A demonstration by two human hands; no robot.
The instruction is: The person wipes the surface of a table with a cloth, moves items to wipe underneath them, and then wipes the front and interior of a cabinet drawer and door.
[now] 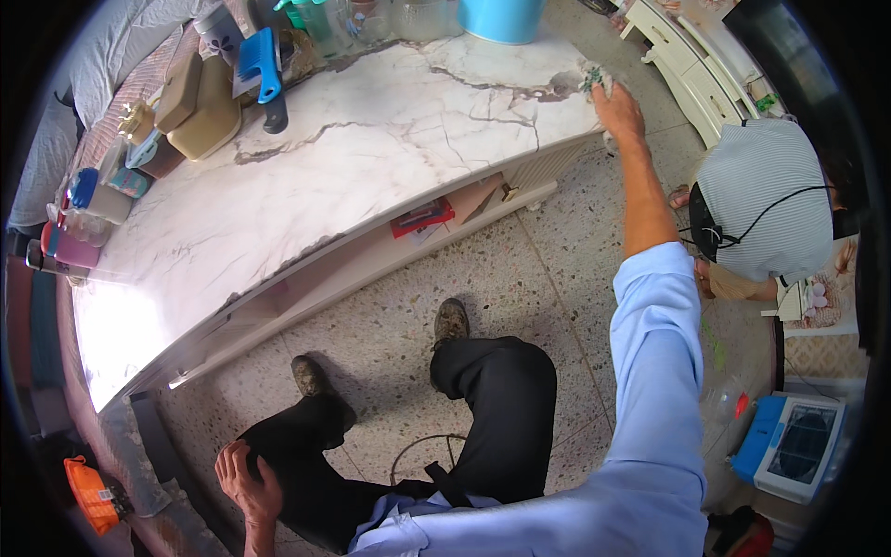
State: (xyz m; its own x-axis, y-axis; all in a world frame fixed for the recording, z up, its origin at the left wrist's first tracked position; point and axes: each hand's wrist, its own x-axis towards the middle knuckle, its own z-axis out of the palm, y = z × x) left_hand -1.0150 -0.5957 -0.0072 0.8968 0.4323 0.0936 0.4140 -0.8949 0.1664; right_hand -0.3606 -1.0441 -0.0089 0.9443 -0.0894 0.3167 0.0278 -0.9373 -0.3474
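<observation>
My right hand (619,111) is stretched out to the far right corner of a marble-patterned tabletop (390,146). Its fingers press on a crumpled, pale cloth with green patches (594,78), part of which hangs over the edge. My left hand (249,480) rests on my left knee, with its fingers spread and nothing in it. A blue comb (263,73) lies at the back left of the tabletop, beside a black handle (276,115). Below the top, an open compartment holds a red packet (422,217).
Jars and bottles crowd the table's left side, near a beige container (205,115). At the back stand glassware and a light-blue bucket (501,17). A striped, fabric-covered object (766,198) is at right, above a blue-and-white appliance (790,445). A white drawer cabinet (686,69) stands beyond.
</observation>
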